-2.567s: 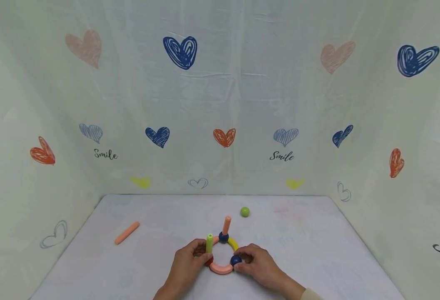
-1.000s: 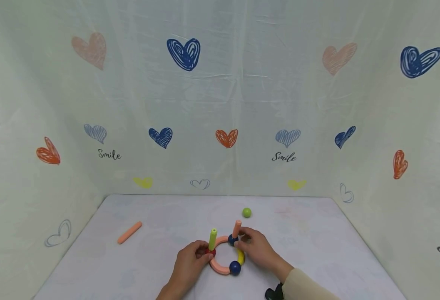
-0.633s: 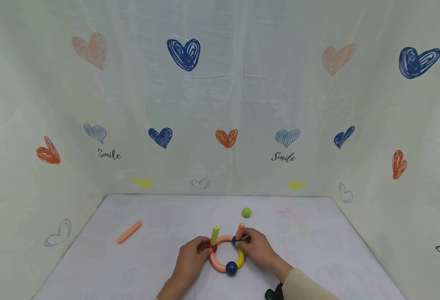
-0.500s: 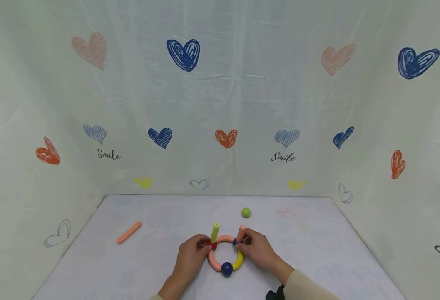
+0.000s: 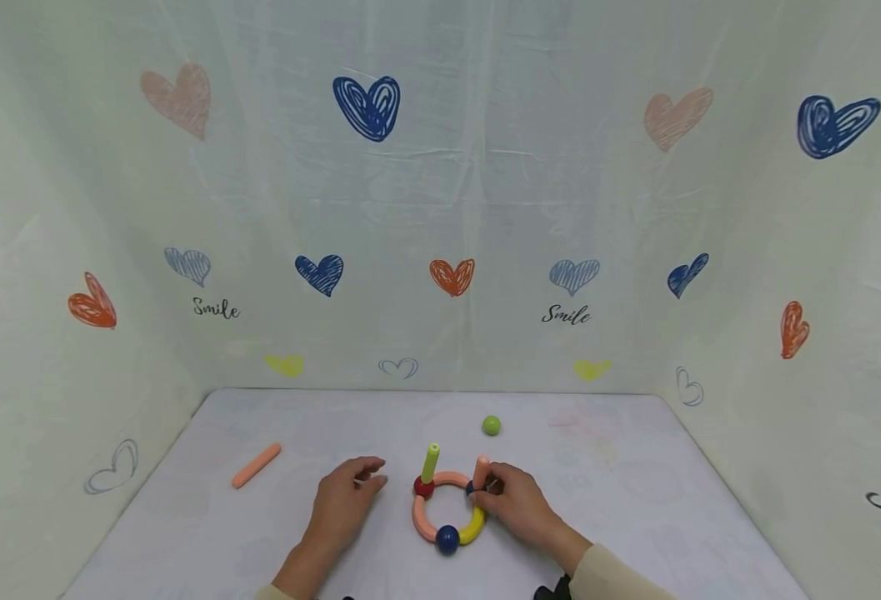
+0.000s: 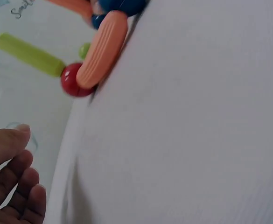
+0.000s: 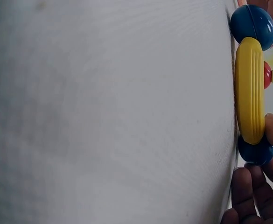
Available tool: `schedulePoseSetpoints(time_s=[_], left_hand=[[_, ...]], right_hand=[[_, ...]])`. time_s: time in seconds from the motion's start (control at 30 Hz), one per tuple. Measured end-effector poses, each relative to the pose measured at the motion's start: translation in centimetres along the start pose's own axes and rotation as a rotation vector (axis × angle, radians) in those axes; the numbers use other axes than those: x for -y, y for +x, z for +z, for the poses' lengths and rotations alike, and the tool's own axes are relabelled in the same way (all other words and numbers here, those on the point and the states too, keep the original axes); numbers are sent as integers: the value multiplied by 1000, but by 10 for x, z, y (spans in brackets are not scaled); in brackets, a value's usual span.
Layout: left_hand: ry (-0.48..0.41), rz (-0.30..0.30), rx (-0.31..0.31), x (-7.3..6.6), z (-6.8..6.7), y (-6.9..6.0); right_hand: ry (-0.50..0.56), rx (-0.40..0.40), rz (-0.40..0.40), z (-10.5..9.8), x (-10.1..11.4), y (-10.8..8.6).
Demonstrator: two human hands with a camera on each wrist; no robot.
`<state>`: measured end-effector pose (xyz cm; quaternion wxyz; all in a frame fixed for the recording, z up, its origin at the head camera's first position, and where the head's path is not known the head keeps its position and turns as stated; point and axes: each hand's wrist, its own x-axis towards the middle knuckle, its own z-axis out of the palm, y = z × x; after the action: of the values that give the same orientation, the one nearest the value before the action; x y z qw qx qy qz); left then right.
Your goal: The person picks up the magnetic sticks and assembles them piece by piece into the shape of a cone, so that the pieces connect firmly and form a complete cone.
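A ring of curved rods joined by balls lies on the table. It has a yellow curved rod (image 5: 473, 527), salmon curved rods (image 5: 422, 518), a red ball (image 5: 424, 488) and a dark blue ball (image 5: 448, 540) in front. From the red ball rises a light green rod (image 5: 430, 463). My right hand (image 5: 518, 504) pinches the other blue ball (image 7: 256, 151), below an upright salmon rod (image 5: 482, 472); its fingers partly cover both. Left of the ring, apart from it, my left hand (image 5: 342, 500) holds nothing, its fingers loosely bent.
A loose salmon rod (image 5: 256, 466) lies on the table (image 5: 320, 417) at the left. Behind the ring sits a light green ball (image 5: 491, 425). A black object (image 5: 554, 590) shows beside the right sleeve (image 5: 613, 575). A white curtain with printed hearts encloses the table's back and sides.
The ring has turned clockwise. My right hand went from the front blue ball to the one under the salmon rod. My left hand has released the red ball and moved left.
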<state>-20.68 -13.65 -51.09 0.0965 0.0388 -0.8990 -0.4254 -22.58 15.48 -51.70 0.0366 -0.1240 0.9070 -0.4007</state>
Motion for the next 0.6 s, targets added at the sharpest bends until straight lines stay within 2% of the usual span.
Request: schedulePoseSetpoints(time_s=[0.17, 0.33, 0.47, 0.6], left_hand=[[38, -13, -72, 26, -47, 15], [83, -50, -110, 49, -91, 27], [78, -92, -125, 66, -112, 33], [73, -132, -125, 82, -122, 38]], right_hand=[[0, 2, 1, -2, 0, -1], [-4, 1, -6, -3, -1, -1], [2, -4, -12, -3, 0, -1], [4, -2, -5, -2, 1, 0]])
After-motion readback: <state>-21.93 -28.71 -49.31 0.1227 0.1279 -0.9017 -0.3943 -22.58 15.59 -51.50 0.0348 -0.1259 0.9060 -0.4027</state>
